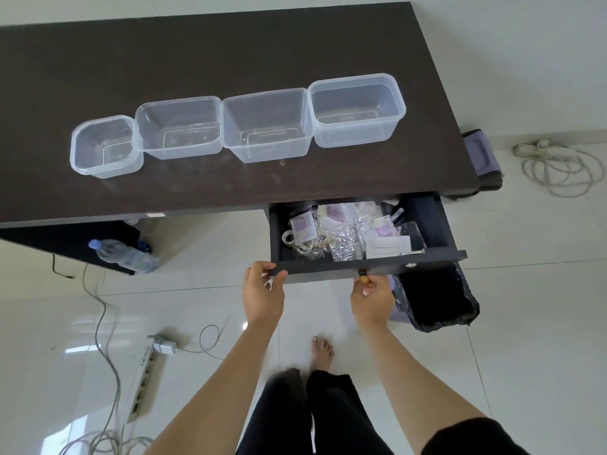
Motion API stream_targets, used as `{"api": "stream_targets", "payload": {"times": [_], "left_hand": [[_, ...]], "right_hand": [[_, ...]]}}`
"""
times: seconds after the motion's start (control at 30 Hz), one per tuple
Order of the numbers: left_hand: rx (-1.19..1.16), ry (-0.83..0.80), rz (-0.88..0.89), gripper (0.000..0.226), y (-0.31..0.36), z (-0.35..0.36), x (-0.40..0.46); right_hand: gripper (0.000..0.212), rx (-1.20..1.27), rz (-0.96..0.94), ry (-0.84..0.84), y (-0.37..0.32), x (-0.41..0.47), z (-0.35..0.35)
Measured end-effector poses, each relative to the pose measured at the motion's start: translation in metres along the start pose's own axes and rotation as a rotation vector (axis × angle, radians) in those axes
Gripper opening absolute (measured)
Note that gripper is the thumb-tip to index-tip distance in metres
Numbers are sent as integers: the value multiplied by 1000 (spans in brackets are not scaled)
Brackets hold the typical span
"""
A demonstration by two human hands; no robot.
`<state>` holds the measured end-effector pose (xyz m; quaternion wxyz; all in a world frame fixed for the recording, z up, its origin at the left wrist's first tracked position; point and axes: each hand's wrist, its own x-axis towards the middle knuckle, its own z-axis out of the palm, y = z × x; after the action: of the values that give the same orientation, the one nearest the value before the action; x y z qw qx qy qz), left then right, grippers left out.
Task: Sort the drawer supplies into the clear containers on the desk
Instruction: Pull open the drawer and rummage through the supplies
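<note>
Your left hand (pixel 262 290) is gripping front edge of open drawer (pixel 368 266); right hand (pixel 372 295) is pinching its knob (pixel 362 274). Supplies (pixel 348 233) are lying inside drawer. Four containers (pixel 267 126) are standing in row on bench (pixel 203 54).

A white power strip (pixel 144 379) lies on the floor at about seven o'clock, with black letters along its side that look like "HINDRA". Printing on the small packets (pixel 335 228) in the open drawer is too blurred to read.
</note>
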<state>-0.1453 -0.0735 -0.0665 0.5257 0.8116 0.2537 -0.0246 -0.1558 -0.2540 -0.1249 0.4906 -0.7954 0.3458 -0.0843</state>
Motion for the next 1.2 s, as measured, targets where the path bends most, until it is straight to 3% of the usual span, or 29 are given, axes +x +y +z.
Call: {"api": "stream_targets", "payload": {"times": [0.93, 1.07, 1.2], "left_hand": [[119, -66, -45, 14, -39, -24, -88], [122, -56, -61, 21, -32, -23, -90], [96, 14, 39, 28, -12, -14, -93]], "right_hand": [[9, -61, 161, -120, 36, -70, -62], [10, -57, 225, -205, 31, -67, -71], [20, -10, 202, -181, 21, -73, -97]]}}
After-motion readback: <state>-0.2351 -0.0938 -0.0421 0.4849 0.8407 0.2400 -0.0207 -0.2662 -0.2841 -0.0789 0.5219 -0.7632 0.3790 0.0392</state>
